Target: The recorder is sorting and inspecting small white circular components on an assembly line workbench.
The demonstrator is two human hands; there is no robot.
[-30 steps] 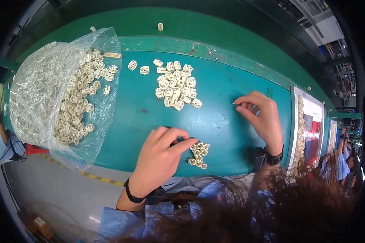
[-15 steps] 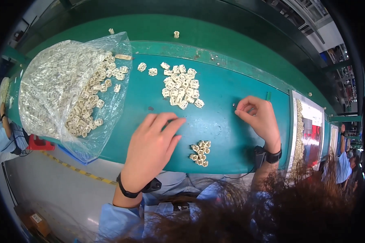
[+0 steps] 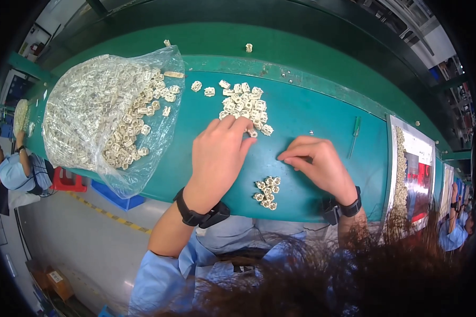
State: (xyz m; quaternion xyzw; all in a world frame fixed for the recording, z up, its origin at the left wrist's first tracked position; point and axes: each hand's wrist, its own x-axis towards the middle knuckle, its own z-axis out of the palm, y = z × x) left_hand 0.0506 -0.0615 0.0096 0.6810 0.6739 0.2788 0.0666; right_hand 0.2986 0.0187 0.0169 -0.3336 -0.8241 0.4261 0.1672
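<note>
My left hand [image 3: 221, 153] reaches to the near edge of a loose pile of cream plastic parts [image 3: 243, 100]. Its thumb and forefinger pinch one small cream plastic part [image 3: 253, 133]; the other fingers are curled over the pile's edge. To the right, my right hand [image 3: 318, 162] hovers over the green bench with thumb and forefinger pressed together. Whatever lies between those fingertips is too small to make out. Nearer to me, between the two forearms, a small cluster of similar parts [image 3: 268, 191] stands with round open ends up.
A large clear plastic bag [image 3: 84, 111] spills many cream parts at the left. A slim green-handled screwdriver [image 3: 356, 132] lies on the green bench [image 3: 296, 105] at the right, before a framed board [image 3: 407, 169]. A red stool [image 3: 69, 180] and a blue bin [image 3: 116, 195] stand at the left.
My left hand has moved forward to the pile and pinched a part. My right hand has come left, toward the middle, uncovering the screwdriver. The whole view has shifted slightly.
</note>
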